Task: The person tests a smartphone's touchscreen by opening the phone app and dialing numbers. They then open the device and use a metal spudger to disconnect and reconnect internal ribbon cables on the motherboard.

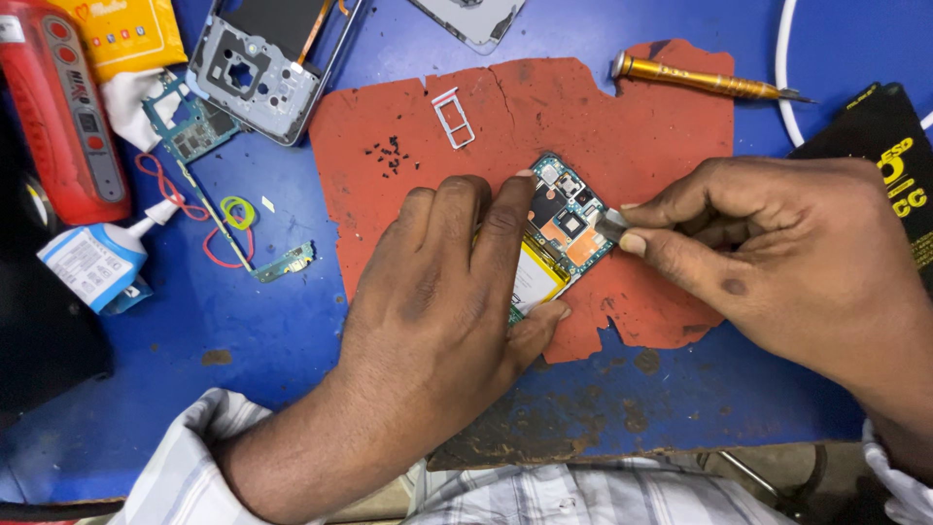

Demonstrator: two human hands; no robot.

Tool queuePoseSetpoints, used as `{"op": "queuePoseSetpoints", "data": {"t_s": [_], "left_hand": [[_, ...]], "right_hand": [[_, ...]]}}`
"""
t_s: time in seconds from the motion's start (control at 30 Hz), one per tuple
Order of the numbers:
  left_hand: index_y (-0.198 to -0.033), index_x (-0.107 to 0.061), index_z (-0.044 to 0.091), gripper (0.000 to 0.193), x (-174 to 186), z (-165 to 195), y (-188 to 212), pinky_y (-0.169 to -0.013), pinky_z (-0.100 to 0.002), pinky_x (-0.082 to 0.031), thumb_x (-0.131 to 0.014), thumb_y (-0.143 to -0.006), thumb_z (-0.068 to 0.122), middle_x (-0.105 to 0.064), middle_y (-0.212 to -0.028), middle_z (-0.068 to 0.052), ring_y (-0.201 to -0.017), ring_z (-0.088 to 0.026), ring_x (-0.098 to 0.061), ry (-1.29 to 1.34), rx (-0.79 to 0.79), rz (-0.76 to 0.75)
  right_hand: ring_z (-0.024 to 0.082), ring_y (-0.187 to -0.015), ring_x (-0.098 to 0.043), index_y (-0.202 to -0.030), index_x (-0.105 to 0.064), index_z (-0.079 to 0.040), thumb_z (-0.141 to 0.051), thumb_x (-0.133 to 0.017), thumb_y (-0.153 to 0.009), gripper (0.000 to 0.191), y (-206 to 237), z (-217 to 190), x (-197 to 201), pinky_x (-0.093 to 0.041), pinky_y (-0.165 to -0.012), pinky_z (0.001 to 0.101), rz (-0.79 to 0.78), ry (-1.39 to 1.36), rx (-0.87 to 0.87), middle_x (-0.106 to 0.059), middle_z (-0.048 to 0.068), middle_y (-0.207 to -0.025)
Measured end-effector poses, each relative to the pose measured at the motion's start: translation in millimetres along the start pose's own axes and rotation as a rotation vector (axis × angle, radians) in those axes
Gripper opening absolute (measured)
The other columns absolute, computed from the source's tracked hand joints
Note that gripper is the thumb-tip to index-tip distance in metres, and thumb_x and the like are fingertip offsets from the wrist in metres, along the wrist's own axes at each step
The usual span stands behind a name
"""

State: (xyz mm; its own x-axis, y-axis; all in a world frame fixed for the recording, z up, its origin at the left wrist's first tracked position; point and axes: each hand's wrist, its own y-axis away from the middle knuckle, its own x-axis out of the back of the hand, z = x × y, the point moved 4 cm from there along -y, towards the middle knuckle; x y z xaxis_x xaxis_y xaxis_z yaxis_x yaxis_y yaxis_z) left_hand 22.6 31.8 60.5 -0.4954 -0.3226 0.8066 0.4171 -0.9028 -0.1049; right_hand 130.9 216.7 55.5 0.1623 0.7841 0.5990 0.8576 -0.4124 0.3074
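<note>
The right hand (777, 258) pinches a thin metal tool (610, 226) in a closed grip, its tip on the opened phone (559, 238); the left hand (442, 292) presses the phone flat, fingers curled over it, on a ragged red rubber mat (564, 117) (edges torn). One brass-coloured screwdriver (700, 80), one white tray frame (453, 119) and scattered black screws (389, 154) lie there. A red-labelled bottle (60, 107) stands left on the blue tabletop (272, 321).

Opened phone (559, 228) on mat (408, 175); screwdriver (700, 80) behind; glue bottle (92, 262) far left.
</note>
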Motion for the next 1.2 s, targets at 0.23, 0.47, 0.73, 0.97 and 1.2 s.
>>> {"op": "queuePoseSetpoints", "data": {"t_s": [0.23,0.47,0.73,0.97,1.2], "left_hand": [[-0.139,-0.049,-0.009,0.089,-0.2,-2.2,-0.3,-0.084,-0.04,-0.046,-0.088,-0.072,0.033,-0.05,-0.11,-0.017,-0.097,-0.03,-0.051,0.024,0.016,-0.01],[-0.14,-0.046,-0.013,0.086,-2.7,-4.7,0.0,-0.088,-0.041,-0.046,-0.083,-0.079,0.036,-0.049,-0.11,-0.018,-0.099,-0.032,-0.05,-0.022,0.006,0.031],[-0.139,-0.046,-0.015,0.085,-4.9,-5.7,-0.5,-0.083,-0.04,-0.046,-0.081,-0.081,0.037,-0.048,-0.105,-0.019,-0.093,-0.032,-0.049,-0.047,0.012,0.063],[-0.139,-0.047,-0.014,0.089,-8.2,-4.3,0.4,-0.079,-0.038,-0.046,-0.081,-0.08,0.043,-0.047,-0.102,-0.018,-0.091,-0.03,-0.049,-0.042,0.035,0.062],[-0.138,-0.049,-0.016,0.095,-7.2,-1.0,0.8,-0.075,-0.036,-0.047,-0.077,-0.081,0.053,-0.047,-0.095,-0.016,-0.085,-0.028,-0.05,-0.131,0.011,0.05]], "right_hand": [[0.013,-0.086,-0.074,-0.113,-0.068,0.003,-0.001,-0.07,-0.093,0.021,-2.2,0.4,12.5,-0.063,-0.078,0.0226,0.103,-0.297,0.018,-0.074,0.009,-0.096],[0.015,-0.084,-0.069,-0.112,-0.071,0.005,0.001,-0.075,-0.099,0.015,-0.5,7.1,22.6,-0.058,-0.079,0.0243,0.208,-0.175,0.215,-0.07,0.014,-0.099],[0.013,-0.088,-0.074,-0.111,-0.067,0.003,0.001,-0.07,-0.093,0.018,-6.2,14.4,13.6,-0.064,-0.081,0.0259,0.085,-0.424,0.25,-0.073,0.012,-0.099],[0.012,-0.096,-0.073,-0.112,-0.066,0.004,0.001,-0.072,-0.092,0.021,-9.0,19.2,3.0,-0.063,-0.086,0.0241,0.109,-0.384,0.132,-0.074,0.01,-0.107],[0.006,-0.078,-0.072,-0.109,-0.077,-0.001,-0.006,-0.075,-0.09,0.02,-5.0,9.3,-2.6,-0.059,-0.068,0.019,0.102,-0.089,0.001,-0.08,0.006,-0.096]]}}
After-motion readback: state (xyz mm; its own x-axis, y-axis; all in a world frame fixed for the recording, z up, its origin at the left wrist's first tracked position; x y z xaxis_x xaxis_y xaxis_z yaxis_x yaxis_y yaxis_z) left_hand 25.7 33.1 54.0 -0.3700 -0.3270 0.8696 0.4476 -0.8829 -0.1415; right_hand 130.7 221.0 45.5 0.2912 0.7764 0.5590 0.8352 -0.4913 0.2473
